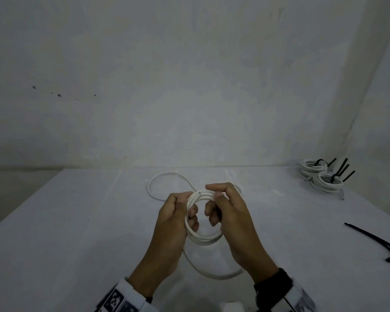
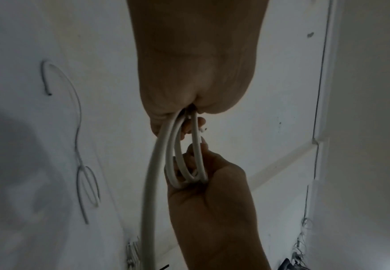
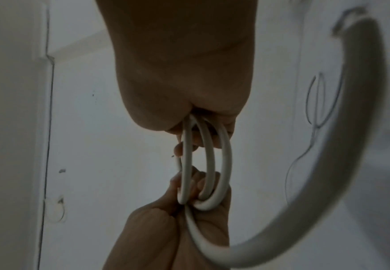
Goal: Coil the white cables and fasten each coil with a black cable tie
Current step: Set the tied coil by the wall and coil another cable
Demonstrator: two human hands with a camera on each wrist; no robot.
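Note:
A white cable coil of several turns is held upright over the white table between both hands. My left hand grips its left side, fingers curled through the ring. My right hand grips the right side, thumb on top of the turns. The loose cable tail loops on the table behind, and another stretch hangs below the hands. In the left wrist view the left hand clamps the coil. In the right wrist view the right hand clamps the coil.
Two finished coils fastened with black ties lie at the back right of the table. A few loose black cable ties lie at the right edge. A white wall rises behind the table.

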